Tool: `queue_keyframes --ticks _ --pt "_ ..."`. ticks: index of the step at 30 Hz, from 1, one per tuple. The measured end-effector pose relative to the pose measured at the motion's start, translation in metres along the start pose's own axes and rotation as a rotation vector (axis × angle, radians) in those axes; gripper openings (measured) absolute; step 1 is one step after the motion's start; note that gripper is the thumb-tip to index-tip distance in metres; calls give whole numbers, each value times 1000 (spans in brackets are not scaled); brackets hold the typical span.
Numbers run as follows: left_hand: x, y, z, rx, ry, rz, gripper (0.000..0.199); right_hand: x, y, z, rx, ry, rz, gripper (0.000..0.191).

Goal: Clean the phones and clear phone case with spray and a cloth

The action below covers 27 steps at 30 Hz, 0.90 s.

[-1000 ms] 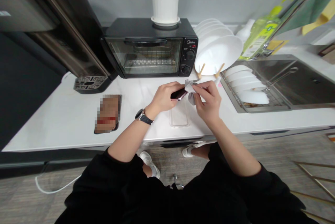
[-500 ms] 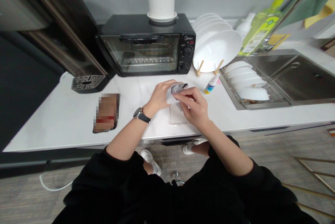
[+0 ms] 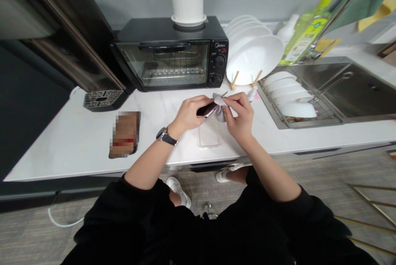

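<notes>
Over the counter (image 3: 74, 149): phone (image 3: 205, 110) held, cloth (image 3: 220, 114) pinched

Left hand (image 3: 189, 113) clasps one end of phone, likely leaving the other exposed; right hand (image 3: 240, 117) pinches cloth there; clear case (image 3: 209, 137) lies flat on counter just below, presumably freeing both hands

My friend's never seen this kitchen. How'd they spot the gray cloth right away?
Find the black toaster oven on the white counter. In front of it, the left hand holds a dark phone and the right hand pinches the gray cloth. It's the crumpled, floppy thing, while the phone beside it is straight-edged and shiny.
</notes>
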<state>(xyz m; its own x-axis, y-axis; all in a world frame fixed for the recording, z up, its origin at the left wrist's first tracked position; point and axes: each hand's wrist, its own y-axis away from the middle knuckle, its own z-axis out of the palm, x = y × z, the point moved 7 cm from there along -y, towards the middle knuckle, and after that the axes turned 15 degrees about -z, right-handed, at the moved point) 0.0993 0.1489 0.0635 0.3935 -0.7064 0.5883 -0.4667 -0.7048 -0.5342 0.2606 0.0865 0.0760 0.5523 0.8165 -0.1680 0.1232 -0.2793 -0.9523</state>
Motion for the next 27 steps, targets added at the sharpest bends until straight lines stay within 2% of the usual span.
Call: queue_keyframes --ticks 4,8,11,15,17,19,22,27 --pt "-8 0 0 30 -8 -39 23 -20 1 9 -27 -51 -102 32" --pt "-8 3 -3 -5 146 20 44 -43 3 21 -85 -109 -198 40" --pt "-6 3 -4 -31 201 57 46 -49 5 24 -85 -118 -217 41" --pt "-5 2 -3 2 144 32 42 -40 4 21 -80 -140 -197 43" --pt "-6 1 -3 23 80 9 33 -29 2 15 -38 -126 -166 42" --pt "-4 0 -2 26 27 10 25 -16 1 8 20 -92 -116 37" --pt "0 0 -1 7 5 44 27 1 1 2 51 -46 -45 28" --pt "2 0 -1 15 3 63 27 2 3 2 62 -47 -26 30"
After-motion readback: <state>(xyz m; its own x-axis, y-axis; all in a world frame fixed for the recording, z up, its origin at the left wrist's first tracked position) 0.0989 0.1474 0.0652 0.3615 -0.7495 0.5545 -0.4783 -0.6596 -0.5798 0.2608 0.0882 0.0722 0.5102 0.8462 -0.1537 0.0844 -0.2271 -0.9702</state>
